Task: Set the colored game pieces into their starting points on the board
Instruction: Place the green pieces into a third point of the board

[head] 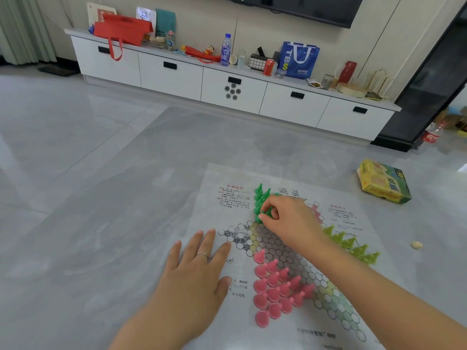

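A thin plastic game board (278, 178) with a star of circles lies flat on the grey floor. Several pink pieces (274, 289) stand in the near left point. Several yellow-green pieces (353, 246) line the right point. Several green pieces (260, 198) stand in the far point. My right hand (290, 221) reaches over the board's middle and pinches a green piece (267, 213) at the near end of the green group. My left hand (199, 274), a ring on one finger, lies flat with straight fingers on the board's left edge.
A yellow and green game box (384, 181) lies on the floor to the right of the board. A small pale object (417, 245) sits on the floor near the board's right side. A long white cabinet (227, 82) with bottles and bags runs along the far wall.
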The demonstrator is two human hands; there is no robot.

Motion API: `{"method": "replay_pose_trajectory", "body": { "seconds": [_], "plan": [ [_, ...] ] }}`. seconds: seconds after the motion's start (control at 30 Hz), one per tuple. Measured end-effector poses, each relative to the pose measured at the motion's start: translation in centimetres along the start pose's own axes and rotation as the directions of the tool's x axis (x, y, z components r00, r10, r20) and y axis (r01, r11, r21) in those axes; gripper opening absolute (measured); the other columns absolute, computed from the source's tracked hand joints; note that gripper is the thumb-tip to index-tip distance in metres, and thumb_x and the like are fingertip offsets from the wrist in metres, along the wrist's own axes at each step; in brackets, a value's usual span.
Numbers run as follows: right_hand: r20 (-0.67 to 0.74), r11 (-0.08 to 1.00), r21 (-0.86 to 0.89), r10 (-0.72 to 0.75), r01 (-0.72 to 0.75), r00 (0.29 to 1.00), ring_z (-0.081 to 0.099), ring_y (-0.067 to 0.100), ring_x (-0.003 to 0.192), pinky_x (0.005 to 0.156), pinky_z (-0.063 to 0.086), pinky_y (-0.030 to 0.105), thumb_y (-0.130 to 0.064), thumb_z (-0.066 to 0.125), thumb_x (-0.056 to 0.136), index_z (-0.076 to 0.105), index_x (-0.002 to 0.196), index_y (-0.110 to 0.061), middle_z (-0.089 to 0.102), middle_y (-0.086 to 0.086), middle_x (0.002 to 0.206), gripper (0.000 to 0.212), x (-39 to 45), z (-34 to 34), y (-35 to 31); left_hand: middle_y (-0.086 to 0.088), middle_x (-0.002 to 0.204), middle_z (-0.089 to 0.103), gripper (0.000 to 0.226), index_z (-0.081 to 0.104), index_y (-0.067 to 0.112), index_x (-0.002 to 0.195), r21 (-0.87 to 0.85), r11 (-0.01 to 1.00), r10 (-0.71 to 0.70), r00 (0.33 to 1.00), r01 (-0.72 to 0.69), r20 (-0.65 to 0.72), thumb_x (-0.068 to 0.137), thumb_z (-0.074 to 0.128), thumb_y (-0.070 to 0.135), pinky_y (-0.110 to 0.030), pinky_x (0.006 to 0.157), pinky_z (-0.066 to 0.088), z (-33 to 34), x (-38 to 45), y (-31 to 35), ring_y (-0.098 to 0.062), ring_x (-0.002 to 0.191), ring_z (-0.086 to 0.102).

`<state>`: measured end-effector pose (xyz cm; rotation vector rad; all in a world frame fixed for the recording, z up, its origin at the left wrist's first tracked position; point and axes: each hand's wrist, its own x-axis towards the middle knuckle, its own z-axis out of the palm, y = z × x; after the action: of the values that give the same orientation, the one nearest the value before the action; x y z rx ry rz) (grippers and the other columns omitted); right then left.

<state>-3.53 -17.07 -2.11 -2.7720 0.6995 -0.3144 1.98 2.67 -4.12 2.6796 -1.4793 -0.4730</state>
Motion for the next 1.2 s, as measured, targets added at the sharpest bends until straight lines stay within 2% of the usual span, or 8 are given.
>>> {"method": "replay_pose_trajectory", "body": {
  "seconds": [0.23,0.47,0.57,0.67,0.8,1.0,1.13,1.2],
  "plan": [
    [-0.050,0.981,0.192,0.038,-0.028,0.998,0.042,0.003,0.054,0.053,0.034,0.011,-0.025,0.059,0.087,0.063,0.087,-0.021,0.050,-0.008,0.061,0.006,-1.2,-2.3,-0.3,0.001,0.156,-0.015,0.054,0.000,0.033,0.146,-0.047,0.998,-0.048,0.999,0.047,-0.015,0.097,0.021,0.041,-0.040,0.116,-0.007,-0.8,0.3,0.8,-0.017,0.142,-0.016],
    [-0.234,0.937,0.205,0.326,-0.281,0.916,0.047,0.003,0.054,0.048,0.031,0.010,-0.019,0.055,0.088,0.065,0.078,-0.012,0.052,-0.009,0.058,0.016,-6.6,-8.0,8.1,0.006,0.157,-0.002,0.053,0.009,0.036,0.145,-0.129,0.989,-0.088,0.992,0.076,-0.086,0.096,0.027,0.041,-0.041,0.117,0.002,-0.9,2.0,0.6,-0.015,0.144,-0.003],
    [-0.326,0.888,0.068,0.451,-0.456,0.831,0.052,0.019,0.075,0.067,0.038,0.025,-0.011,0.053,0.087,0.066,0.093,-0.009,0.062,0.005,0.087,0.014,-9.3,-8.9,13.7,0.005,0.157,0.000,0.053,0.011,0.035,0.145,-0.131,0.989,-0.088,0.991,0.075,-0.097,0.095,0.029,0.040,-0.041,0.117,0.002,-0.7,2.3,1.0,-0.016,0.144,-0.001],
    [-0.221,0.842,-0.051,0.515,-0.537,0.828,0.053,0.031,0.102,0.086,0.042,0.034,-0.004,0.049,0.088,0.058,0.116,-0.010,0.051,0.015,0.120,0.031,-10.8,-8.0,18.3,0.004,0.157,0.002,0.053,0.011,0.035,0.144,-0.124,0.989,-0.088,0.991,0.075,-0.103,0.095,0.029,0.041,-0.041,0.116,0.004,-0.6,2.3,1.2,-0.016,0.144,0.000],
    [-0.071,0.864,-0.169,0.470,-0.475,0.880,0.045,0.036,0.112,0.094,0.042,0.041,0.003,0.041,0.087,0.053,0.125,-0.014,0.046,0.016,0.128,0.043,-10.9,-6.5,20.8,0.005,0.156,0.003,0.053,0.009,0.036,0.144,-0.097,0.992,-0.090,0.990,0.079,-0.107,0.095,0.027,0.041,-0.040,0.116,0.005,-0.5,2.4,1.4,-0.016,0.144,0.000],
    [-0.236,0.862,-0.048,0.482,-0.505,0.844,0.057,0.029,0.095,0.080,0.041,0.028,0.000,0.047,0.089,0.065,0.100,-0.005,0.061,0.015,0.108,0.022,-9.7,-7.5,18.3,0.004,0.157,0.001,0.053,0.008,0.035,0.145,-0.100,0.992,-0.092,0.991,0.083,-0.093,0.095,0.027,0.041,-0.040,0.116,0.003,-0.7,2.3,1.5,-0.016,0.144,-0.002],
    [-0.169,0.909,0.335,0.315,-0.246,0.934,0.057,0.008,0.077,0.069,0.044,0.013,-0.009,0.060,0.085,0.064,0.099,-0.016,0.062,-0.007,0.087,0.016,-7.9,-8.7,9.5,0.002,0.157,-0.002,0.055,0.008,0.032,0.146,-0.111,0.990,-0.097,0.993,0.089,-0.073,0.095,0.027,0.041,-0.042,0.116,0.001,-0.6,2.3,1.9,-0.018,0.144,-0.004],
    [-0.019,0.945,0.316,0.097,-0.086,0.995,0.058,0.003,0.078,0.071,0.048,0.012,-0.010,0.061,0.085,0.063,0.098,-0.019,0.061,-0.010,0.084,0.017,-7.5,-7.7,5.2,0.001,0.157,-0.004,0.055,0.006,0.032,0.146,-0.103,0.991,-0.096,0.994,0.090,-0.061,0.096,0.027,0.041,-0.042,0.116,-0.001,-0.6,2.3,1.9,-0.018,0.144,-0.006]
  ]
}}
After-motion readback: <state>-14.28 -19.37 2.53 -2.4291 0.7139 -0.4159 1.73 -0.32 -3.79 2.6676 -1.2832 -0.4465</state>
